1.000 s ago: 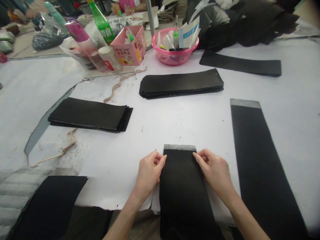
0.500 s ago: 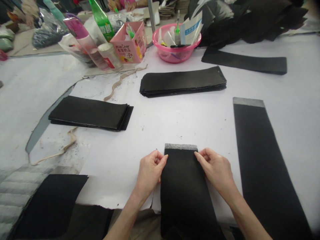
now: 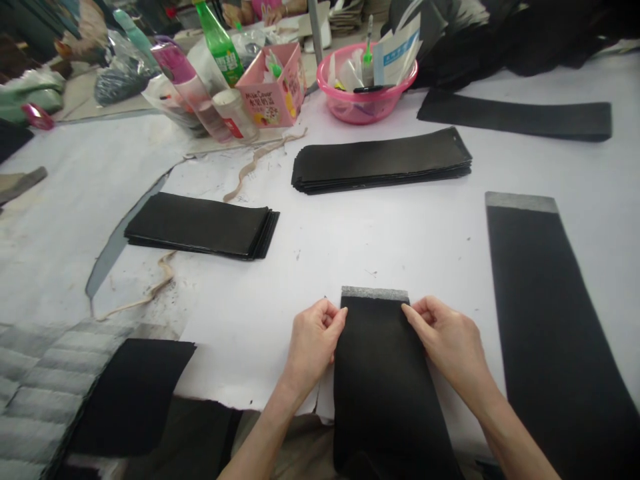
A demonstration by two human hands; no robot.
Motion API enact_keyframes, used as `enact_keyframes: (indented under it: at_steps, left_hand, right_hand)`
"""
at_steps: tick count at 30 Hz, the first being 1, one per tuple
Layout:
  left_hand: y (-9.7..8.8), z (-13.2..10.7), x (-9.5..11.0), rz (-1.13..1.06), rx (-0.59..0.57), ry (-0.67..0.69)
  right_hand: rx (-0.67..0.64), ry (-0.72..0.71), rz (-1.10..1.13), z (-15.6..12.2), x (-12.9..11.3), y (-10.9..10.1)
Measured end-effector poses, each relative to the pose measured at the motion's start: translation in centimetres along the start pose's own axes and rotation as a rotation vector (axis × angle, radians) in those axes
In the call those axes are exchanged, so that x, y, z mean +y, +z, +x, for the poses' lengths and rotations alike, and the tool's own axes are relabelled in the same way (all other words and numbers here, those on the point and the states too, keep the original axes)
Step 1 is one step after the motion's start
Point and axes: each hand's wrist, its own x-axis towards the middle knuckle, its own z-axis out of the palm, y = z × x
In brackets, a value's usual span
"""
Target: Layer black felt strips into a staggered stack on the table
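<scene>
A black strip of sheet material (image 3: 385,380) with a grey band along its far end lies in front of me, its near part hanging over the table edge. My left hand (image 3: 316,340) pinches its left edge just below the band, thumb on top. On the opposite edge, at about the same height, my right hand (image 3: 447,337) pinches it too. To the right lies a wider black strip (image 3: 547,300) with a similar grey end. Two piles of black pieces rest farther off: one pile (image 3: 200,223) at left, another pile (image 3: 383,159) beyond the middle.
At the back stand a pink basin (image 3: 367,107) of small items, a pink box (image 3: 273,90), a green bottle (image 3: 220,47) and a spray bottle (image 3: 193,93). Another black strip (image 3: 520,119) lies back right. Grey-banded sheets (image 3: 45,373) and a black piece (image 3: 135,393) are at lower left.
The whole view has shifted, so things appear farther right. Both hands keep their pinch on the strip, which has hardly moved on the table.
</scene>
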Motion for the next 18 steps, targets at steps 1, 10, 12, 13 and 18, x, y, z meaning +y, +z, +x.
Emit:
enact_keyframes:
  at_steps: [1, 10, 12, 13, 18]
  left_hand:
    - [0.0, 0.0, 0.01, 0.004, 0.004, 0.004]
    - [-0.02, -0.07, 0.11, 0.0, 0.002, 0.005]
    - [-0.01, -0.06, 0.1, 0.007, 0.007, 0.005]
    - [0.0, -0.07, 0.1, 0.008, 0.008, 0.004]
    - [0.0, -0.17, 0.2, -0.01, -0.001, -0.005]
  right_hand:
    - [0.0, 0.003, -0.003, 0.01, -0.01, -0.01]
    - [0.009, -0.011, -0.016, 0.09, 0.13, 0.11]
    - [0.018, -0.023, -0.023, 0.07, 0.11, 0.12]
    - [0.022, -0.029, -0.024, 0.05, 0.09, 0.12]
    - [0.026, -0.038, -0.012, -0.04, -0.09, 0.04]
